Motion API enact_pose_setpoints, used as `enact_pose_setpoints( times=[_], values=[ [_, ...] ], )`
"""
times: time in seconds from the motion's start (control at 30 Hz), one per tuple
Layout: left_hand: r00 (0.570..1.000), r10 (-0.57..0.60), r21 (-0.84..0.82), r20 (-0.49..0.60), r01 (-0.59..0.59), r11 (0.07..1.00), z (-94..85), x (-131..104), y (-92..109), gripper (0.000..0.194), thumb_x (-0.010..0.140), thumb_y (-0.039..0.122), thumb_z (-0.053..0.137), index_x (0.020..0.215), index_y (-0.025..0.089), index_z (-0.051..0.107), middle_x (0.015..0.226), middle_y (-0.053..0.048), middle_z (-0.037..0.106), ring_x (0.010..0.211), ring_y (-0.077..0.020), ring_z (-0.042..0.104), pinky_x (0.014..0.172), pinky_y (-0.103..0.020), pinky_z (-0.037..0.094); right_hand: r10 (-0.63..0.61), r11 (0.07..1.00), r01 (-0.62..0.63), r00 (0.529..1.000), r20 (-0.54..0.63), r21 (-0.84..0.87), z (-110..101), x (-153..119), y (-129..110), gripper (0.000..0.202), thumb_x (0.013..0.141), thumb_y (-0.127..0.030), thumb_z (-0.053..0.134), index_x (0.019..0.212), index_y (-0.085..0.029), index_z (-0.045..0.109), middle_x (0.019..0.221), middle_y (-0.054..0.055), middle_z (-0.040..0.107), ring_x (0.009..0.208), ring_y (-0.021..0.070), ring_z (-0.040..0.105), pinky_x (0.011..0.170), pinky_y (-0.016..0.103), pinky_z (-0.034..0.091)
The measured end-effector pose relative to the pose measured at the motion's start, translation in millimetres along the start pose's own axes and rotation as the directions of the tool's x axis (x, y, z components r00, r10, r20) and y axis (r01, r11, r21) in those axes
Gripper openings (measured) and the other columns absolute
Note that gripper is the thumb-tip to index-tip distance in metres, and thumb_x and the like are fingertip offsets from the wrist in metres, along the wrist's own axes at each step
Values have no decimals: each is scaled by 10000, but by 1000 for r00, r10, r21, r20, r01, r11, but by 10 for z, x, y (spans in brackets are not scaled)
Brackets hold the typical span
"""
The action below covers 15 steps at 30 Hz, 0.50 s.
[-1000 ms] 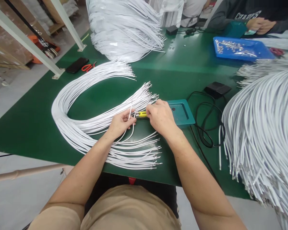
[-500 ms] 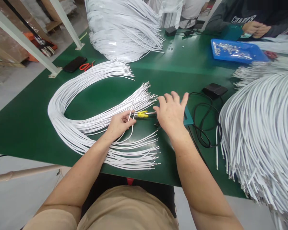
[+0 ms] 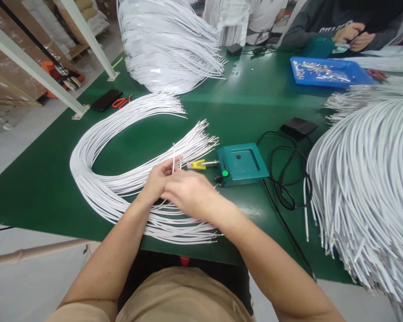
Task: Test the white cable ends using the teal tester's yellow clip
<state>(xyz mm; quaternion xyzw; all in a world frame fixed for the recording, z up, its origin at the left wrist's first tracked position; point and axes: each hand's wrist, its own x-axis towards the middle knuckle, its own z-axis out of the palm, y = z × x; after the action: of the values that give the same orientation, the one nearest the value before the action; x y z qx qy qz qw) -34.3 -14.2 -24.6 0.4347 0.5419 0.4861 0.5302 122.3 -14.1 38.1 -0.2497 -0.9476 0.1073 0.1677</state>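
Observation:
My left hand [image 3: 157, 181] is closed on a white wire [image 3: 173, 158] whose tip stands up above the fingers. My right hand [image 3: 188, 190], partly blurred, is against the left one with its fingers bent together; what they hold is hidden. Just beyond both hands, a yellow clip [image 3: 197, 164] sits on a metal rod from a teal device [image 3: 243, 163] with a green button. White wires [image 3: 90, 165] curve in a bundle around and under my hands, their metal-tipped ends pointing right.
Large wire piles stand at the back [image 3: 168, 49] and right [image 3: 366, 179]. A black pedal [image 3: 298, 128] and looped cable lie right of the device. A blue tray [image 3: 329, 74] holds small metal parts before another person's hands. A phone [image 3: 106, 99] and orange scissors [image 3: 121, 102] lie back left.
My right hand has moved left and down from over the teal device to my left hand, its spread fingers now drawn together. The device is uncovered. The other person's hands have shifted slightly.

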Motion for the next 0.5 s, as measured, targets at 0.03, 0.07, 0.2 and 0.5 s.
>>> enact_pose_setpoints(
  times=[0.03,0.07,0.2,0.5],
  values=[
    [1000,-10,-7,1,10,1000,3,-6,7,587,584,256,805,1135,137,643,707,13,614,627,-112,564,613,-238,462,-67,998,66,997,45,13,58,4,-81,232,902,-261,502,817,-162,694,812,89,704,802,210,616,786,349,449],
    [1000,-18,-2,1,18,1000,8,-13,17,521,604,267,797,1092,143,660,693,17,606,625,-111,560,620,-240,462,-109,994,109,991,71,0,123,4,-141,211,883,-243,526,799,-153,697,794,94,706,794,218,620,804,364,449],
    [1000,-14,36,22,13,999,38,-50,63,368,644,288,786,967,159,667,668,25,587,633,-108,557,643,-233,461,-144,982,152,987,74,-115,376,-21,-231,173,774,-113,546,793,-137,717,821,122,714,850,264,615,870,424,438],
    [997,34,-25,70,-33,999,33,-73,75,349,825,452,605,996,166,707,795,-31,610,721,-123,550,650,-226,437,237,955,-267,949,207,131,213,-14,-116,221,805,-294,555,659,-185,680,624,64,666,541,181,553,499,301,363]
  ],
)
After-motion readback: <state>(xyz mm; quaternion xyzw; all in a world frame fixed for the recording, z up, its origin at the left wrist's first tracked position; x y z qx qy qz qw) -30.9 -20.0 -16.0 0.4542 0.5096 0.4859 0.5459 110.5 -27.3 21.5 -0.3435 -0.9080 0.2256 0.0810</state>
